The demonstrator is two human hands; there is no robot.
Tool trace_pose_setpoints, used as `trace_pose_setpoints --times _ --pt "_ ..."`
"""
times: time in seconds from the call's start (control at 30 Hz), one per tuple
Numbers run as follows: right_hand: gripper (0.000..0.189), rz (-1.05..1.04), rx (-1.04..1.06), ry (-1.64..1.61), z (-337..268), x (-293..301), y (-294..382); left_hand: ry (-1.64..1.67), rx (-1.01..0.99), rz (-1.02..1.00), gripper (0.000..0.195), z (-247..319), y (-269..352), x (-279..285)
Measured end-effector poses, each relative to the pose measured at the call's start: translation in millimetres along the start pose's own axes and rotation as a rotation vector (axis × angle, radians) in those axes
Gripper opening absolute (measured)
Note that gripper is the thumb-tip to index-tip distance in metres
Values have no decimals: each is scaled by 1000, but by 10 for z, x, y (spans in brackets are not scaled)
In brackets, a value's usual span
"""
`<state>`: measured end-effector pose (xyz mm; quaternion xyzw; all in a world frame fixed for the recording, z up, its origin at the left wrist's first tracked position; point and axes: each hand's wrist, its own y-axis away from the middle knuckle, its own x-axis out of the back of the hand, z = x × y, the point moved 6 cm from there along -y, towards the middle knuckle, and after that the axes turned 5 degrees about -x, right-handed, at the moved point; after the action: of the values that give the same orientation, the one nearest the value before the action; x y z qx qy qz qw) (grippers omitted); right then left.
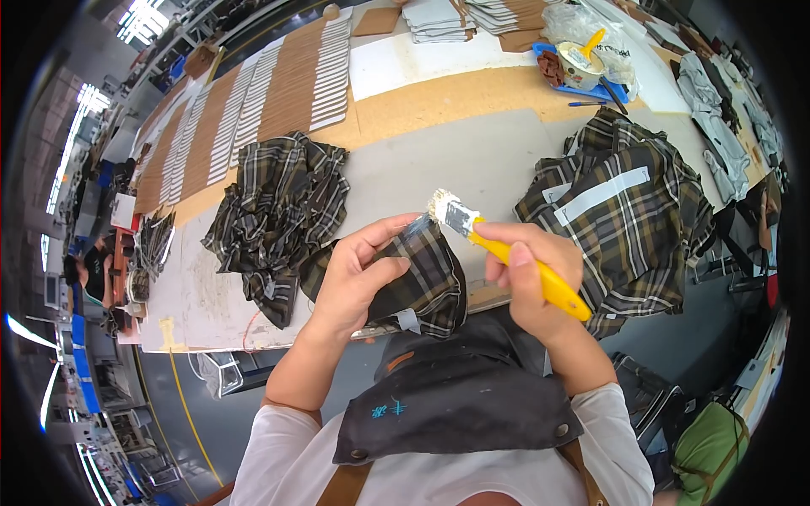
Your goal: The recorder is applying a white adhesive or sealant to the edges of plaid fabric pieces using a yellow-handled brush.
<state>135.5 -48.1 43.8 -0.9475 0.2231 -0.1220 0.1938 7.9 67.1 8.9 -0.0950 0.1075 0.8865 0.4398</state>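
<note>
A plaid fabric piece point(431, 265) lies at the table's near edge, and my left hand point(364, 269) grips it between thumb and fingers. White paste smears the far edge of that piece. In my right hand point(535, 265) is a flat brush with a yellow handle point(566, 297); its paste-caked bristles point(443, 205) are at that far edge, and whether they touch it I cannot tell. To the left sits a crumpled heap of plaid fabric point(285, 196). On the right, a stack of plaid pieces point(623, 209) bears pale strips point(601, 196) and overhangs the table edge.
A blue tray point(550, 49) at the far right holds a paste tub point(579, 66) with another yellow brush. Beside it lies a blue pen point(587, 104). Rows of brown, white-edged panels point(285, 88) cover the far left. At left and right, other people are partly visible.
</note>
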Motion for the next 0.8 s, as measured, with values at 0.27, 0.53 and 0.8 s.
trace_pose_setpoints --times 0.27,0.53,0.8 --pt "24 96 -22 35 32 136 -38 21 -17 2 46 21 0 16" --pt "24 101 -23 63 97 90 -36 16 -12 11 46 8 -29 16" --pt "22 79 107 54 68 80 -80 -9 11 10 48 -21 -75 23"
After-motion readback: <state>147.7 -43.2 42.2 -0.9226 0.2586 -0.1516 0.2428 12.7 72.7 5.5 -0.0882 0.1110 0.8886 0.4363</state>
